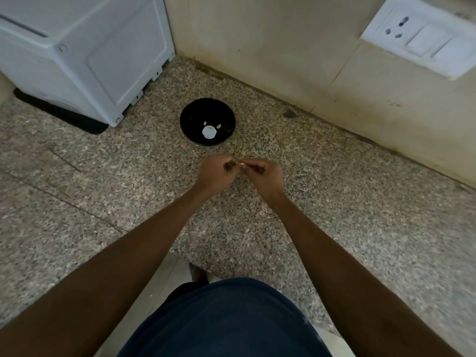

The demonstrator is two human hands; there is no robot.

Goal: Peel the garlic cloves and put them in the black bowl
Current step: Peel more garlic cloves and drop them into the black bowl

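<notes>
Garlic clove (242,164) pinched between both hands above the table (334,202).
Left hand (215,173) and right hand (265,176) meet fingertip to fingertip, each gripping an end of the small pale clove. Just beyond them stands the black bowl (190,117), holding a few white garlic pieces (209,131). A white appliance (85,52) sits at far left.

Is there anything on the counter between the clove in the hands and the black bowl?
Nothing visible. The left hand and right hand pinch the garlic clove just in front of the black bowl, and only bare counter lies between them.
</notes>
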